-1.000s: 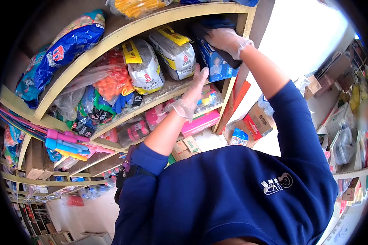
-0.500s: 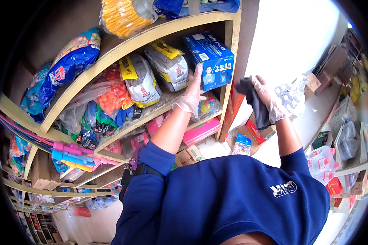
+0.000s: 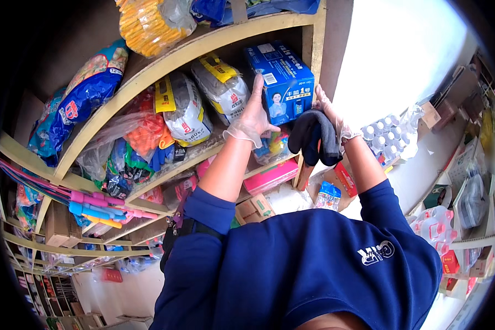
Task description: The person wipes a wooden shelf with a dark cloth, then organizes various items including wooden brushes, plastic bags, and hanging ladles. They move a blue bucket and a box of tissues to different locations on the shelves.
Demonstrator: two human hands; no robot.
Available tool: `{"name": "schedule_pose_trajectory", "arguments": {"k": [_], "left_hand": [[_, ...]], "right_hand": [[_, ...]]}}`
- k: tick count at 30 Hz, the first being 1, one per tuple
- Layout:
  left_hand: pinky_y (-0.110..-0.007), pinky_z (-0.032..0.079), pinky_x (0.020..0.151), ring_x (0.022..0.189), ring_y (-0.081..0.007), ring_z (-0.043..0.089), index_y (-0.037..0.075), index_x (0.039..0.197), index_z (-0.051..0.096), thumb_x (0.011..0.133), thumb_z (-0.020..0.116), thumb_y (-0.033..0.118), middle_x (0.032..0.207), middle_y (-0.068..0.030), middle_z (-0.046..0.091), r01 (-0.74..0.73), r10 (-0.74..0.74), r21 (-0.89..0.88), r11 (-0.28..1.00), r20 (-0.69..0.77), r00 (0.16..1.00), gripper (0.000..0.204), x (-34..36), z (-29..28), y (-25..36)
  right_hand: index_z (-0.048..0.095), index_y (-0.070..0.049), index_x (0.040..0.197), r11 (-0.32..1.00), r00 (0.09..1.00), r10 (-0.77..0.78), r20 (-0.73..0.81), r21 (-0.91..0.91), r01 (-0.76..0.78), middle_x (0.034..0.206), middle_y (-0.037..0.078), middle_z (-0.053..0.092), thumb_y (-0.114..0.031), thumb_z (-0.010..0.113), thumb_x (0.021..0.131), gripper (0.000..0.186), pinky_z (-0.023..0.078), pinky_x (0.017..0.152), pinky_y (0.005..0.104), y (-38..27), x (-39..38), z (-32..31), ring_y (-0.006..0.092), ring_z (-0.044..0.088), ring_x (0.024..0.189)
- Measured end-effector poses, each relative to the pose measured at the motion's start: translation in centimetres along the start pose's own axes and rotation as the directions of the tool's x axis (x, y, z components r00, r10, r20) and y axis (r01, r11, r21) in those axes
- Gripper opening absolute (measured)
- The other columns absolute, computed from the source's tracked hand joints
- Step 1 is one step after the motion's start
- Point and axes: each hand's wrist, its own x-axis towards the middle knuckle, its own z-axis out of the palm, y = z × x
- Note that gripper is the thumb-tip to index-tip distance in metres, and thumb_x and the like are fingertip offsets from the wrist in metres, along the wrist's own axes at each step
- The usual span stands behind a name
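A blue printed cardboard box [image 3: 290, 91] stands at the right end of the shelf. My left hand [image 3: 253, 113], in a clear plastic glove, lies along its left side with the fingers stretched out and the thumb apart near the lower front edge. At the box's right front edge is my gloved right hand [image 3: 329, 111], fingers pointing up. A dark grey and black cloth [image 3: 317, 135] hangs folded from that hand, pinched by the thumb side. The finger hold on the cloth is partly hidden.
Grey bagged packages [image 3: 184, 113] and bagged gloves [image 3: 148, 129] fill the shelf to the left. The yellowish shelf frame [image 3: 313, 49] rises right of the box. Pink packs [image 3: 270, 176] lie on the level below. Wrapped bottles [image 3: 389, 135] stand on the right.
My right hand has moved left with the cloth, up to the box's right edge. My left hand has shifted slightly left and up along the box's side. The box stays on the shelf.
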Motion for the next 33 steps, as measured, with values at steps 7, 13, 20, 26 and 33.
{"name": "schedule_pose_trajectory", "arguments": {"k": [7,13,20,26,33], "left_hand": [[-0.061,0.027,0.097,0.126,-0.0311,0.039,0.024,0.139,0.032,0.072,0.061,0.067,0.141,-0.0061,0.038,-0.073,0.072,-0.016,0.997,-0.054,0.996,0.085,-0.4,0.5,-0.9],[-0.053,0.028,0.097,0.124,-0.0259,0.039,0.022,0.142,0.027,0.068,0.058,0.076,0.139,-0.0076,0.038,-0.120,0.121,0.048,0.992,-0.018,0.992,0.096,-3.4,1.3,-2.3],[-0.068,0.019,0.100,0.131,-0.0349,0.034,0.022,0.149,0.013,0.070,0.051,0.081,0.146,-0.0129,0.030,-0.055,0.050,0.069,0.996,0.061,0.997,0.105,-4.0,0.6,-3.5],[-0.061,0.032,0.099,0.131,-0.0320,0.035,0.013,0.145,0.025,0.069,0.054,0.080,0.146,-0.0131,0.032,-0.169,0.164,0.035,0.985,0.114,0.980,0.106,-2.9,0.6,-1.8],[-0.044,0.025,0.108,0.132,-0.0274,0.033,0.012,0.148,0.018,0.073,0.059,0.069,0.143,-0.0123,0.036,-0.295,0.292,0.017,0.955,0.114,0.950,0.102,-1.7,-0.4,-5.0]], "right_hand": [[0.048,-0.007,0.132,0.997,0.998,0.067,-0.015,0.045,-0.066,0.127,0.012,0.057,-0.058,0.041,0.093,0.065,0.047,0.097,0.0356,0.0,-0.5,0.7,0.0234,0.059,0.107],[0.039,-0.006,0.138,0.999,1.000,-0.001,0.018,-0.032,0.002,0.127,0.012,0.055,-0.055,0.045,0.092,0.067,0.047,0.095,0.0350,1.4,-2.8,-0.7,0.0231,0.057,0.111],[0.042,-0.005,0.136,1.000,0.999,0.024,0.029,-0.021,-0.024,0.127,0.014,0.055,-0.052,0.048,0.092,0.065,0.047,0.095,0.0355,1.6,-5.5,-0.2,0.0238,0.057,0.110],[0.049,-0.004,0.130,0.974,0.993,0.091,-0.078,-0.201,-0.105,0.123,0.014,0.059,-0.049,0.050,0.093,0.058,0.048,0.094,0.0346,-1.5,-3.0,-0.5,0.0224,0.057,0.110],[0.056,-0.001,0.120,0.982,0.993,0.061,0.098,-0.185,-0.042,0.115,0.014,0.063,-0.040,0.057,0.092,0.048,0.050,0.090,0.0293,0.3,-2.5,-1.7,0.0196,0.062,0.099]]}}
